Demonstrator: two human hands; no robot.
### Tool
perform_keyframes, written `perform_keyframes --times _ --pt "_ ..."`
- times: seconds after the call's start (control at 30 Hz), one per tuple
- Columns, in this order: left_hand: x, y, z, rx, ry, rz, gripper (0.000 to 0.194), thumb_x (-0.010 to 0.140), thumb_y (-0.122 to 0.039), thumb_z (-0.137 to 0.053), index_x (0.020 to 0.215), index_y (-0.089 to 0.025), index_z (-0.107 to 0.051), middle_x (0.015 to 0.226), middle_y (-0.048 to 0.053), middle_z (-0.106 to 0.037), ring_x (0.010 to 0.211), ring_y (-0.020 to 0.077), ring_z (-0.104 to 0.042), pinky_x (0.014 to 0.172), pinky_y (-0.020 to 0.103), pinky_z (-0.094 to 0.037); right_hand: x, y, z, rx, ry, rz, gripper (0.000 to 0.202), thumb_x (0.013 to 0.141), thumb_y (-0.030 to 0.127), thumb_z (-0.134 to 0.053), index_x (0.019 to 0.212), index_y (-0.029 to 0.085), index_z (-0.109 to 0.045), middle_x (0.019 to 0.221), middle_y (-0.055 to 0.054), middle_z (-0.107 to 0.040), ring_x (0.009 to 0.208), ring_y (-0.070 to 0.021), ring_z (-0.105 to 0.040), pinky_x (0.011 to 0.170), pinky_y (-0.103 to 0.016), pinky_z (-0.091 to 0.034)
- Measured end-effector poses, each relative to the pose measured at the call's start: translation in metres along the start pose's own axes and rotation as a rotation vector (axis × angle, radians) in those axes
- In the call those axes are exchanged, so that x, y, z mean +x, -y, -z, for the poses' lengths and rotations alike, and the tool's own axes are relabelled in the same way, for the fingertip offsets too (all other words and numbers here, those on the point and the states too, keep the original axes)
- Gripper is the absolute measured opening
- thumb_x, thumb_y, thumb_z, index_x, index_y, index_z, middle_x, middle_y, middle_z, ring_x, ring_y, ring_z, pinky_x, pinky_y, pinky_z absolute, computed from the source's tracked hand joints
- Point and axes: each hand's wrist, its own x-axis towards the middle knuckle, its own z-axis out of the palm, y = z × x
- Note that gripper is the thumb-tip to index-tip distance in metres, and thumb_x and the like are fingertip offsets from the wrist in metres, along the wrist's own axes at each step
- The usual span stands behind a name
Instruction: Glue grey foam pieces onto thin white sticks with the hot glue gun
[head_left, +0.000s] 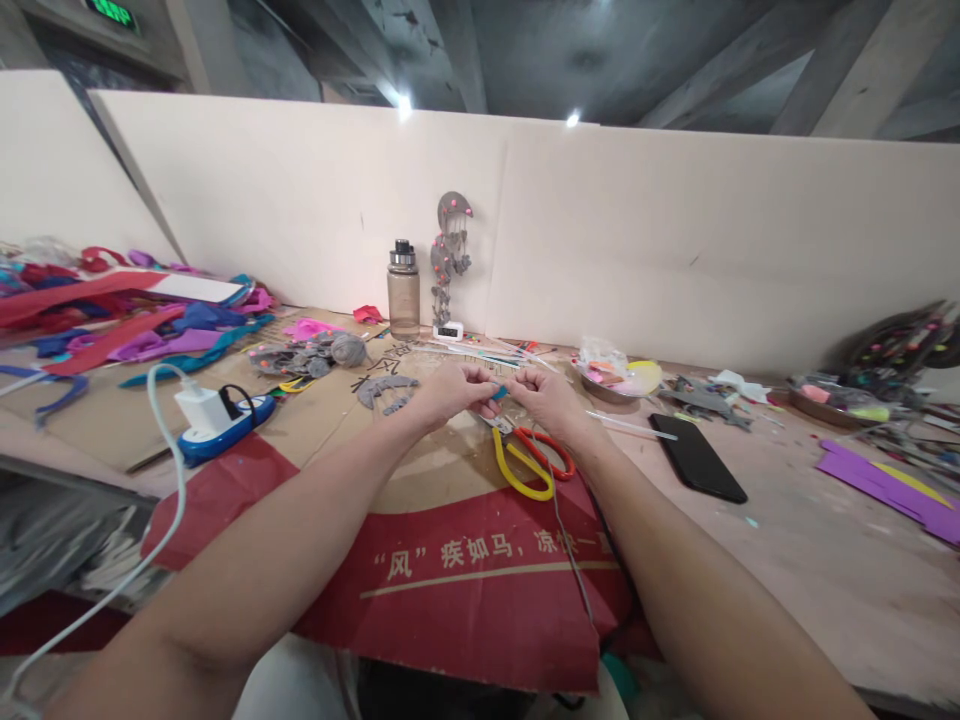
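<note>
My left hand [459, 393] and my right hand [549, 400] meet above the cardboard, fingertips pinched around a small blue piece [500, 392]. The piece sits between the two hands, partly covered by fingers. Just below them lie scissors [523, 480] with one yellow and one red-orange handle, their blades partly hidden. A thin grey cord [568, 545] runs down over the red printed cardboard [465, 600]. Left of my left hand rests a grey crescent-shaped piece [386, 391].
A bottle [404, 300] and a hanging grey moon ornament [454, 215] stand by the white partition. Colourful fabric strips [135, 325] and a blue power strip [225, 432] are at left. A black phone [697, 458], a bowl [611, 385] and purple sheets [885, 485] lie at right.
</note>
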Motion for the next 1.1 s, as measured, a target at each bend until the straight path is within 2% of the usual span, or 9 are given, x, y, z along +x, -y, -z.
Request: perform_keyframes --times 0.2,0.4,0.7,0.93,1.1 --pt "0.000 0.000 0.001 0.051 -0.024 -0.029 0.013 0.080 -0.019 -0.065 0.071 -0.012 -0.060 0.058 0.001 -0.067 0.051 0.0089 -0.062 0.056 0.020 -0.051 -0.002 0.001 -0.002 -0.096 -0.056 0.086 0.026 0.080 0.039 -0.050 0.063 0.019 -0.049 0.056 0.004 -0.043 0.055 -0.0102 -0.034 0.053 -0.024 -0.027" --pt "0.002 0.003 0.002 0.043 -0.002 -0.061 0.013 0.080 -0.023 -0.065 0.073 -0.013 -0.060 0.061 0.002 -0.068 0.054 0.0098 -0.064 0.057 0.020 -0.051 -0.004 -0.001 -0.004 -0.110 -0.089 0.133 0.025 0.083 0.038 -0.047 0.064 0.020 -0.045 0.060 0.004 -0.046 0.058 -0.0120 -0.037 0.056 -0.026 -0.029" --pt "0.002 0.004 0.001 0.047 0.011 -0.081 0.013 0.080 -0.024 -0.065 0.074 -0.013 -0.061 0.060 0.002 -0.068 0.054 0.0106 -0.064 0.058 0.022 -0.052 -0.005 -0.002 -0.006 -0.272 -0.121 0.184 0.023 0.088 0.034 -0.040 0.069 0.022 -0.043 0.065 0.001 -0.048 0.064 -0.0149 -0.043 0.060 -0.027 -0.031" --pt "-0.002 0.001 0.001 0.059 -0.002 -0.096 0.012 0.080 -0.022 -0.062 0.071 -0.013 -0.061 0.059 0.001 -0.067 0.052 0.0096 -0.063 0.059 0.021 -0.053 -0.005 -0.005 -0.011 -0.293 -0.142 0.214 0.023 0.090 0.033 -0.036 0.071 0.023 -0.039 0.068 0.001 -0.048 0.065 -0.0151 -0.043 0.061 -0.028 -0.032" --pt "0.004 0.009 0.001 0.054 0.002 -0.138 0.011 0.079 -0.021 -0.060 0.071 -0.014 -0.060 0.059 0.001 -0.067 0.052 0.0108 -0.064 0.057 0.023 -0.054 -0.006 -0.005 -0.013 -0.301 -0.169 0.217 0.022 0.090 0.033 -0.036 0.071 0.023 -0.038 0.068 0.001 -0.046 0.064 -0.0153 -0.041 0.061 -0.028 -0.031"
